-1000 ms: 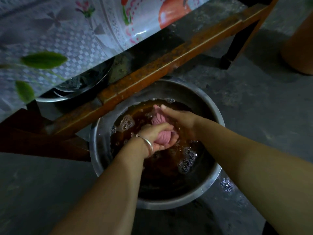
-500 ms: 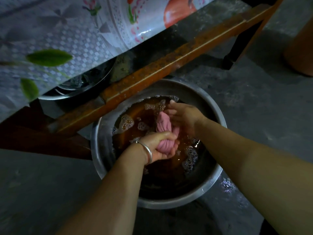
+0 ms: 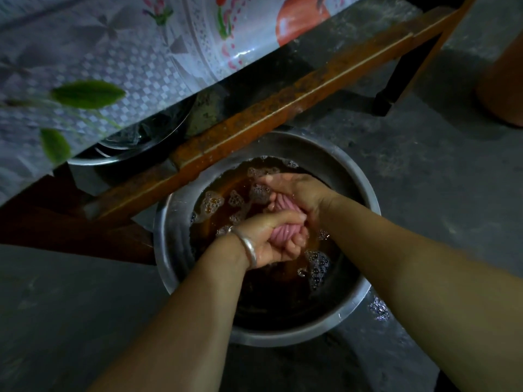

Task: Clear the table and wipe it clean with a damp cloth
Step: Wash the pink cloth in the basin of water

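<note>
A pink cloth [image 3: 283,226], twisted into a tight roll, hangs over a steel basin [image 3: 169,241] of brown, foamy water on the floor. My left hand [image 3: 271,239], with a silver bangle on its wrist, grips the near end of the roll. My right hand [image 3: 300,193] grips the far end, fingers wrapped round it. Both hands are wet and sit just above the water. The table [image 3: 113,60], covered with a patterned plastic cloth, stands at the upper left.
An orange, rusty rail [image 3: 283,106] of the table frame runs diagonally just beyond the basin. A second steel basin [image 3: 135,145] sits under the table. A table leg [image 3: 396,89] stands at the upper right, next to an orange-brown container [image 3: 503,80]. Grey concrete floor surrounds the basin.
Both hands keep twisting the pink cloth. My right hand has closed more fully round the far end, and the roll has tightened and shortened between the hands.
</note>
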The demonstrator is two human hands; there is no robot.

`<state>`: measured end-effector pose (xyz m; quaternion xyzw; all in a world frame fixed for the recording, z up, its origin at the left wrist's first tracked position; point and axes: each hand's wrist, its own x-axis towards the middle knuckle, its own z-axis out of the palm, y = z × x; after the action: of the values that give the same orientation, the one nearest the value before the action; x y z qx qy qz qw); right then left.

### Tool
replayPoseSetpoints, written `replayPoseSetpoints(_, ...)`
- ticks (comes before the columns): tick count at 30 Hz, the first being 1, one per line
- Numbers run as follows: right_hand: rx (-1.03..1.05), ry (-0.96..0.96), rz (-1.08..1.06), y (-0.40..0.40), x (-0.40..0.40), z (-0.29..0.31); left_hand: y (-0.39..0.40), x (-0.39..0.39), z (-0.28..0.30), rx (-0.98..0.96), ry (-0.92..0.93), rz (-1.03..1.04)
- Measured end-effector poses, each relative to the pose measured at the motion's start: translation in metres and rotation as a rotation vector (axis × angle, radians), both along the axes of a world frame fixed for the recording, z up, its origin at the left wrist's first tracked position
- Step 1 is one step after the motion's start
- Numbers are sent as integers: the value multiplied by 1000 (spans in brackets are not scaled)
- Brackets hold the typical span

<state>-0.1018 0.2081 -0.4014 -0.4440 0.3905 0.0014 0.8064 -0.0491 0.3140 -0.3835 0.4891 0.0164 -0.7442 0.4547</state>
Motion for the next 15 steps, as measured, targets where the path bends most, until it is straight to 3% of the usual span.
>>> replayPoseSetpoints(7,-487,391,-42,-4,6,3,-35,-25,-11,218,-1011,-302)
replayPoseSetpoints(12,-443,532,-251,6,10,-8,-18,-36,-18,132,-1387,-357)
replayPoseSetpoints(15,-394,506,-295,11,16,-5,-12,-28,-23,125,-1534,-374)
